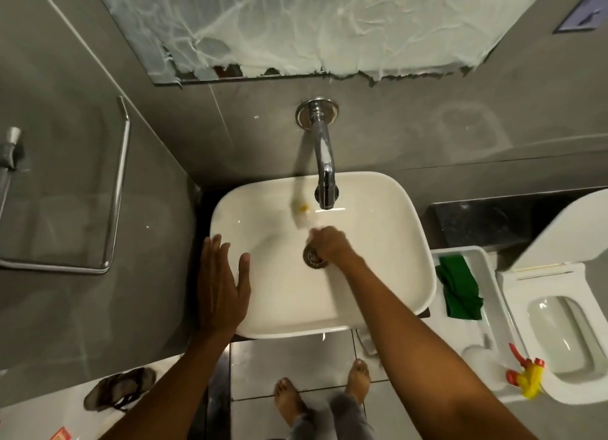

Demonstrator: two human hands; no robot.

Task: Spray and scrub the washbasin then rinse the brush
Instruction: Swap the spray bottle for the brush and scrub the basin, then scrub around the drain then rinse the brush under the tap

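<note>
A white rectangular washbasin sits below a chrome wall tap. My right hand is inside the bowl, just above the chrome drain, closed around a white brush. The brush is motion-blurred, has a yellow spot, and its head points up toward the tap's spout. My left hand lies flat with fingers spread on the basin's left rim, holding nothing. A yellow and red spray bottle lies on its side at the lower right, beside the toilet.
A white tray with a green cloth stands right of the basin. A white toilet with raised lid is at the far right. A glass shelf with chrome rail hangs left. My bare feet and a sandal are on the floor.
</note>
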